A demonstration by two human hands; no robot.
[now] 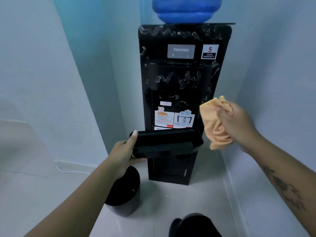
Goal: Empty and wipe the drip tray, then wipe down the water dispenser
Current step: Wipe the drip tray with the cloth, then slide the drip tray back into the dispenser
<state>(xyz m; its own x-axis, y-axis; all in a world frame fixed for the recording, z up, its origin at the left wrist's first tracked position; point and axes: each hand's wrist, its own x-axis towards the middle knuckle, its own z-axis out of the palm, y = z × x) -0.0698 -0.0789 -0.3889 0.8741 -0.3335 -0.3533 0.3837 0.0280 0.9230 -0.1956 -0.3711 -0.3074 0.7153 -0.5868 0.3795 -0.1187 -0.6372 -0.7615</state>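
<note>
Black TOSHIBA dispenser (184, 82), "5 YEARS WARRANTY" sticker (210, 51), "Super hot" label (164, 117)

The tall black water dispenser (184, 74) stood in a corner between pale walls (51, 82), so only narrow gaps remained at its sides. The black plastic drip tray (167, 142), gripped by the left hand (123, 154), lay across the lower front and blocked it. The right hand (239, 124) with a crumpled orange cloth (215, 124) hung before the right gap. The upper front was open to reach. A round black bin (124, 190) stood on the floor (171, 199) just left of the base.
</note>
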